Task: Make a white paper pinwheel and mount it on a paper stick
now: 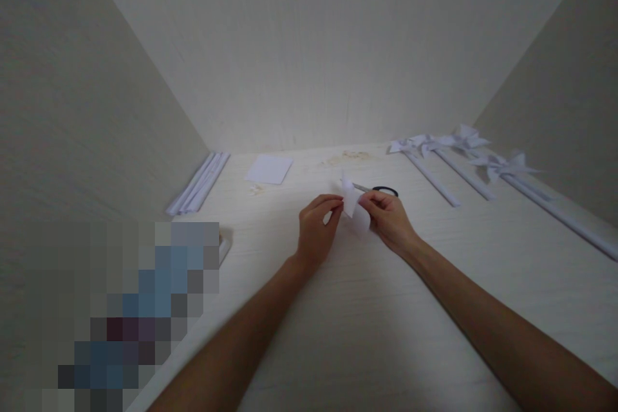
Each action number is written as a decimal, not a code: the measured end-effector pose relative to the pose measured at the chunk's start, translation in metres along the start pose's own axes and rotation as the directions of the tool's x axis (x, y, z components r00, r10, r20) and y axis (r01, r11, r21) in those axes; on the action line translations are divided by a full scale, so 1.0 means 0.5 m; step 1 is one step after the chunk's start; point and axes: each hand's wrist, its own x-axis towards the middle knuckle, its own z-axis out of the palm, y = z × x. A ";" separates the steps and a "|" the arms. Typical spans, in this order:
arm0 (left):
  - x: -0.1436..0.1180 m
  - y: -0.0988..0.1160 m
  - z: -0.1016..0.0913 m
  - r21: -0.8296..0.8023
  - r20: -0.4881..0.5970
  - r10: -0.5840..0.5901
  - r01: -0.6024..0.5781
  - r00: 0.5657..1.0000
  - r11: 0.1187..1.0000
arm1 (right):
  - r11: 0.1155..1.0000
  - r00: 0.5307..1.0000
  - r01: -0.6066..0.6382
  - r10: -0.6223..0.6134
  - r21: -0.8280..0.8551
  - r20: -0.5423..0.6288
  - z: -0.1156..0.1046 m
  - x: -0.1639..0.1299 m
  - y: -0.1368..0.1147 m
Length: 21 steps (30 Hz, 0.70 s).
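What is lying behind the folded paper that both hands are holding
Scissors lie on the table behind the folded paper. Their black handle and part of the blades show; the tips are hidden by the paper.

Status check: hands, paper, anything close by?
Left hand and right hand both pinching the folded white paper above the table. Scissors lie just behind it.

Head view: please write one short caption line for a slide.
Both hands, left hand and right hand, hold a folded white paper piece above the table, scissors just behind.
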 end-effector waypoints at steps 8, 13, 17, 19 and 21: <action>-0.002 -0.004 0.004 -0.026 0.079 0.034 -0.032 0.996 0.999 | 0.999 0.999 -0.028 0.029 0.030 -0.031 0.003 -0.003 -0.011; -0.005 -0.007 0.007 -0.028 0.135 0.053 -0.050 0.989 0.998 | 0.998 0.999 -0.041 0.039 0.043 0.026 0.000 -0.007 -0.014; -0.006 -0.007 0.007 -0.022 0.133 0.050 -0.047 0.990 0.999 | 1.000 1.000 -0.017 0.017 0.002 0.025 -0.001 -0.007 -0.013; -0.006 -0.006 0.007 -0.010 0.141 0.041 -0.040 0.989 0.999 | 1.000 1.000 -0.021 0.021 -0.017 0.018 -0.001 -0.008 -0.014; -0.006 -0.007 0.007 0.004 0.152 0.029 -0.030 0.988 1.000 | 0.999 1.000 -0.013 0.014 -0.043 0.018 0.000 -0.009 -0.016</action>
